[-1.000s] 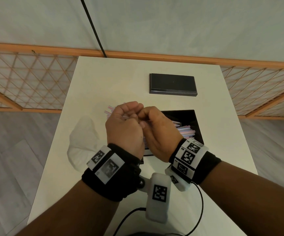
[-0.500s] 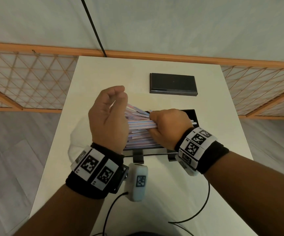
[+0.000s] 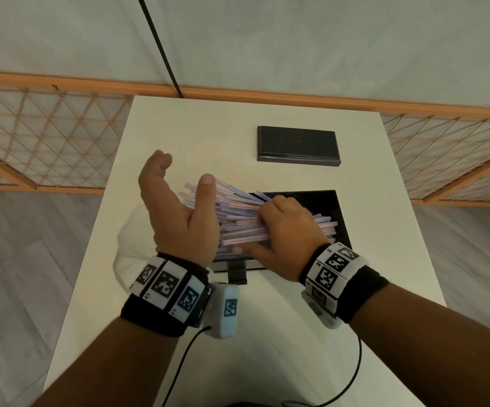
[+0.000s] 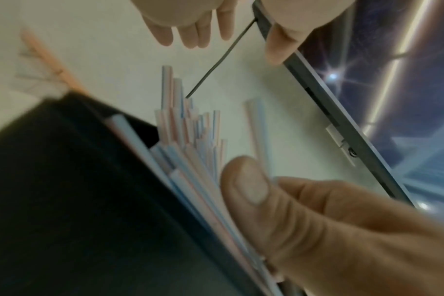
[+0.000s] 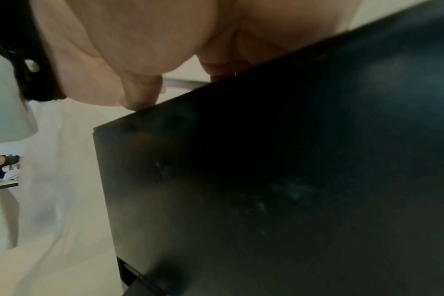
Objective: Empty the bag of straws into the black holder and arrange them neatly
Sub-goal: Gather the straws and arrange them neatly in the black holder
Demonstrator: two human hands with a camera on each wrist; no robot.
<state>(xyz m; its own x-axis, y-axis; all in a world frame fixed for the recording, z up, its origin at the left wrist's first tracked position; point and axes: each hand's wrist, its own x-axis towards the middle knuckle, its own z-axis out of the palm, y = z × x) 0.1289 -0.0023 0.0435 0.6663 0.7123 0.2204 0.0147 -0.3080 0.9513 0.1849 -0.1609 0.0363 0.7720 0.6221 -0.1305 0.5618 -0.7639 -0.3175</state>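
- The table [image 3: 179,318] sits in front of the person, and a fence [image 3: 47,142] runs behind its far edge.
- The holder [image 3: 330,207] rests on the table, near the middle and a bit to the right.
- The lid [image 3: 298,143] lies on the table behind the holder, apart from it.
- The straws [image 3: 235,214] lie partly in the holder, and their ends stick out past its left side.
- The right hand [image 3: 284,235] is on the straws, over the holder.
- The left hand [image 3: 179,218] is at the left ends of the straws.
- The bag [image 3: 132,245] lies on the table, left of the holder and under the left hand.
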